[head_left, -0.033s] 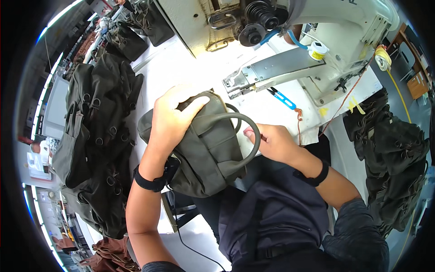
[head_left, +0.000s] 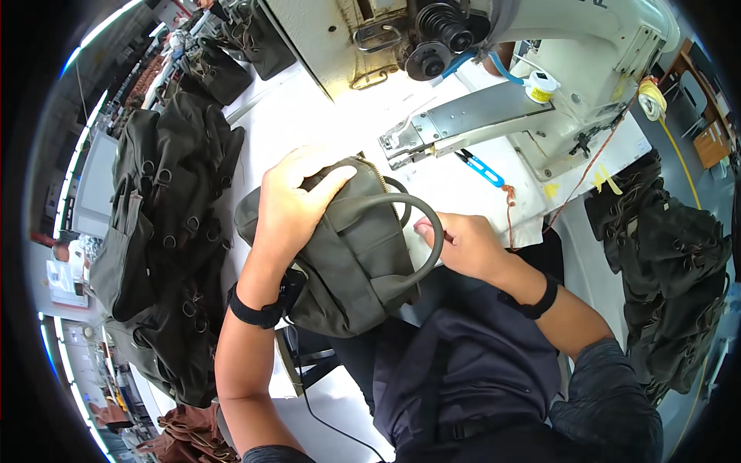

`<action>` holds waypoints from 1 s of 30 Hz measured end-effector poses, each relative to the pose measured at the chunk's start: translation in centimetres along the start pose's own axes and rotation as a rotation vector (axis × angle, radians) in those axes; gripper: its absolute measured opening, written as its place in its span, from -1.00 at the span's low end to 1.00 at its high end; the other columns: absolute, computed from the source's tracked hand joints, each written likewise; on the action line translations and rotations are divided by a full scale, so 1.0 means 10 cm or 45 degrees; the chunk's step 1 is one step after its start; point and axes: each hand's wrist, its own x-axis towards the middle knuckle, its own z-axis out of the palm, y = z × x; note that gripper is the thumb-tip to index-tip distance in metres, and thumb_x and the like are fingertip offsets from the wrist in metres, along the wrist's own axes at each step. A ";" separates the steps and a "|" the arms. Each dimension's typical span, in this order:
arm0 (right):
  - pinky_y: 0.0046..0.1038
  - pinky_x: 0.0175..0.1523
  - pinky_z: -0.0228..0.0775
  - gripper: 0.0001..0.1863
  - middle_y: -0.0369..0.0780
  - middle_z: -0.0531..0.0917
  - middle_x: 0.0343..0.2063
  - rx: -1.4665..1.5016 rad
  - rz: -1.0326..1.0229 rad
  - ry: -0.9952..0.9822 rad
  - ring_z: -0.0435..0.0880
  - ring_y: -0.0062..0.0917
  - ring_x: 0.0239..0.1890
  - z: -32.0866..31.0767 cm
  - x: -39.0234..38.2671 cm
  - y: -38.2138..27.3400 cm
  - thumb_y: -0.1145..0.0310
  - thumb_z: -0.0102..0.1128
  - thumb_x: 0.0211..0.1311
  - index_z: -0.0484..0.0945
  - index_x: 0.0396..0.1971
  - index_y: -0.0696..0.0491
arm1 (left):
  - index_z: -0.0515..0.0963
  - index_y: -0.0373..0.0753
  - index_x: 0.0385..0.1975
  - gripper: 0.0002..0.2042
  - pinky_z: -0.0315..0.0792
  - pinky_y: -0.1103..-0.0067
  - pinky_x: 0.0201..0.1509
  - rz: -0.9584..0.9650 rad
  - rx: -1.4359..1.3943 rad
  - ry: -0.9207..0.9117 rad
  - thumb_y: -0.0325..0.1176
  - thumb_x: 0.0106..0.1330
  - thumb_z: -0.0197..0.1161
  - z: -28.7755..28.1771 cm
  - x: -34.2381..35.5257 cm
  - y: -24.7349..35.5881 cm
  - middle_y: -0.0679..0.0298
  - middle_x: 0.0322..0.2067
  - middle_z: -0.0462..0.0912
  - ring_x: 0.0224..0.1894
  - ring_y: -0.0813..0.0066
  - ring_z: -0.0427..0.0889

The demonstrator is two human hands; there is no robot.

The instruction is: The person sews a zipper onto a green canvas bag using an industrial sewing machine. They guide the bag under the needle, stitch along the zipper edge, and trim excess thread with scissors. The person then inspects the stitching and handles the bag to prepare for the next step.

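Observation:
An olive-green bag (head_left: pixel 347 278) with a looped handle and a brass zip lies tilted at the table's front edge. My left hand (head_left: pixel 297 201) grips its upper left part, thumb lying over the fabric. My right hand (head_left: pixel 459 243) is closed just right of the handle (head_left: pixel 434 231), fingertips pinched; what they hold, if anything, is too hidden to make out. Above the bag is the narrow sewing arm (head_left: pixel 463 119) of an industrial machine (head_left: pixel 587 73). Blue thread snips (head_left: pixel 480 166) lie beside it, near some brown thread (head_left: pixel 509 204).
A pile of dark olive bags (head_left: pixel 166 201) fills the left side; more hang in a heap (head_left: pixel 664 278) at the right. Brown bags (head_left: pixel 185 436) sit at lower left. The white tabletop (head_left: pixel 285 108) surrounds the machine. A dark cable (head_left: pixel 309 401) runs beside my left arm.

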 end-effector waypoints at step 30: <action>-0.58 -0.31 0.39 -0.69 -0.33 0.60 -0.53 0.709 0.057 0.038 0.52 -0.74 -0.43 0.39 0.07 -0.18 0.25 0.28 0.50 0.64 -0.13 0.26 | 0.73 -0.25 -0.18 -0.81 0.50 0.38 0.00 0.682 0.688 0.175 -0.44 0.21 0.39 0.13 -0.10 -0.06 0.21 -0.22 0.73 -0.14 0.20 0.65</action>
